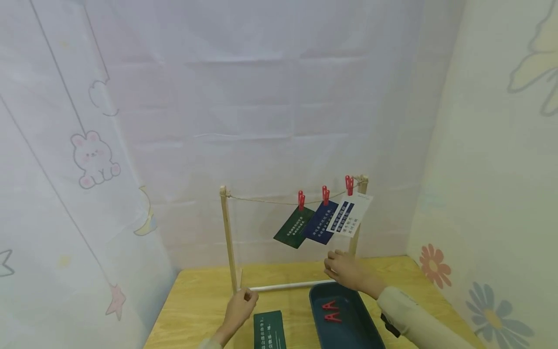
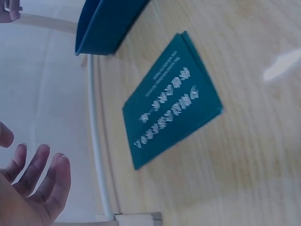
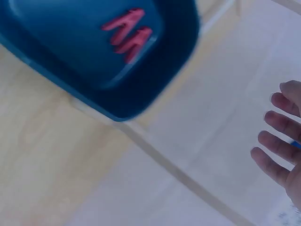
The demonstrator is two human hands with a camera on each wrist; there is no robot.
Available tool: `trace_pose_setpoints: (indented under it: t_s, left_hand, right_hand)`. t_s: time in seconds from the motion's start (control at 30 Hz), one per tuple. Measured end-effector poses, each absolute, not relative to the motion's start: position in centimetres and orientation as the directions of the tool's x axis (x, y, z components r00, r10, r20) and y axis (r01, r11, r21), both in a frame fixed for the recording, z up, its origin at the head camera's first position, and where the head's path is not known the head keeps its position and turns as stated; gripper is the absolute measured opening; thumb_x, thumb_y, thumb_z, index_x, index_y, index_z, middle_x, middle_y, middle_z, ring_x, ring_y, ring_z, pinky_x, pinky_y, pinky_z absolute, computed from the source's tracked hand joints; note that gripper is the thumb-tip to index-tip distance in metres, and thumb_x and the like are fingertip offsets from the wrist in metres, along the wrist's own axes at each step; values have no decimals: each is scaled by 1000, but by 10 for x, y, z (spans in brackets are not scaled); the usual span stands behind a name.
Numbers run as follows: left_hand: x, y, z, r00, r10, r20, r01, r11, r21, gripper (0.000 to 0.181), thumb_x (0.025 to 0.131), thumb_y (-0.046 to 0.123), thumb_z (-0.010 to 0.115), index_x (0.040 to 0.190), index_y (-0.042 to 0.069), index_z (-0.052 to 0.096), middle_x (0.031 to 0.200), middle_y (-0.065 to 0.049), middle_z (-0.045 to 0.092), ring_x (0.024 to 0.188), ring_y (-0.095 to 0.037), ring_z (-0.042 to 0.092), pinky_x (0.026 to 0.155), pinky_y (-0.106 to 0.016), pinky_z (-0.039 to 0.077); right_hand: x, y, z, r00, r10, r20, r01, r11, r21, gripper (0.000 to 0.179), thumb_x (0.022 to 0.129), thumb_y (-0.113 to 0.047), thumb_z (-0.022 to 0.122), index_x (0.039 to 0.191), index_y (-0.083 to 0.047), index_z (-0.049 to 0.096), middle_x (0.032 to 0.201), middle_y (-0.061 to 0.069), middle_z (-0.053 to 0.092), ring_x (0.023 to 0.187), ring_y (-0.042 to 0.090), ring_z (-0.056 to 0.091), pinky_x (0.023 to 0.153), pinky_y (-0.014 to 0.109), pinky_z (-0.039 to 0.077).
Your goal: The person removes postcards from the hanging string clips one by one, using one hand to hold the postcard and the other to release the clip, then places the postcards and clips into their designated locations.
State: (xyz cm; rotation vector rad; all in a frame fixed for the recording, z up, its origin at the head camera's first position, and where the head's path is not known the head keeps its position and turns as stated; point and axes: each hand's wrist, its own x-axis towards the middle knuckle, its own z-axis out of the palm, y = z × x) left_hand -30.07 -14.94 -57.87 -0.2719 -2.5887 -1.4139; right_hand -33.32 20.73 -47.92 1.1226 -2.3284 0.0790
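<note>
Three cards hang from a string, each under a red clothespin: a green card [image 1: 294, 227], a dark blue card [image 1: 320, 223] and a white card [image 1: 350, 214]. My right hand [image 1: 344, 269] is in the air just below them, over the far end of a blue tray [image 1: 315, 303]; its fingers are loosely bent and hold nothing. Two red clothespins [image 3: 127, 30] lie in the tray. My left hand [image 1: 239, 308] hovers near the foot of the left post, fingers relaxed, nothing between them. Beside it, a small stack of green cards [image 2: 171, 101] lies on the table.
The string [image 1: 261, 201] runs between two wooden posts, the left post [image 1: 228, 237] and the right post [image 1: 355, 242]. A white rod [image 1: 287, 286] joins their feet low over the wooden table [image 1: 196, 295]. Printed cloth [image 1: 261, 121] hangs behind and on both sides.
</note>
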Motion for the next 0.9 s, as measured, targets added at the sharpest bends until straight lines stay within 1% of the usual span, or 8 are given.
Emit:
trace_pose_setpoints:
  t_s: [0.2,0.3,0.4,0.47,0.6,0.67,0.73,0.9]
  left_hand:
    - [-309,-137,-557,-945,23,327,286,545,788,22,101,29,56,88,11,59,82,2,61,68,-10,56,57,-27,47]
    - [-313,-130,-546,-923,17,384,331,541,773,17,100,24,57,92,10,59,84,1,62,71,-11,59,58,-28,49]
    - [-318,-125,-534,-905,15,425,366,539,759,12,99,21,58,97,9,59,86,-1,63,72,-13,60,59,-29,51]
    - [-321,-121,-526,-897,13,441,380,530,758,13,99,20,59,101,7,59,87,-4,65,72,-16,62,60,-32,52]
    - [-326,-116,-514,-905,-6,424,362,512,779,17,99,23,59,108,8,59,94,-6,67,76,-18,64,63,-36,53]
    - [-327,-113,-509,-911,-13,412,351,501,791,18,99,23,59,110,9,59,97,-6,67,79,-19,65,65,-36,54]
    - [-329,-111,-505,-912,-19,409,352,477,806,20,99,21,59,112,7,59,100,-8,66,81,-20,66,66,-36,55]
    - [-334,-103,-497,-916,-45,399,353,383,854,28,98,16,59,121,2,53,107,-14,62,90,-29,67,68,-38,57]
  right_hand:
    - [-334,197,-448,-456,-683,570,-728,655,203,15,87,-18,77,80,-16,63,80,-4,52,70,13,47,57,27,41]
    - [-338,193,-432,-392,-671,629,-742,635,215,15,83,-15,79,80,-13,65,80,-2,55,70,15,48,60,30,43]
    - [-342,191,-415,-306,-649,697,-756,610,236,15,82,-13,79,79,-11,65,79,0,58,71,17,50,63,33,45]
    - [-344,192,-403,-256,-633,731,-758,601,254,17,89,-18,75,77,-10,65,78,2,58,70,17,49,62,33,44]
    - [-345,193,-379,-182,-613,769,-749,593,295,41,105,-34,51,76,-8,67,78,3,59,69,18,50,61,32,45]
    - [-344,191,-369,-174,-602,779,-746,597,295,51,107,-39,41,77,-7,67,79,4,59,70,19,51,62,31,46]
    - [-344,188,-361,-179,-587,789,-749,601,277,51,107,-39,40,79,-6,67,82,5,59,73,19,52,62,30,48]
    - [-347,170,-346,-244,-536,808,-768,615,176,27,102,-27,59,92,-3,68,98,10,60,85,23,54,69,34,52]
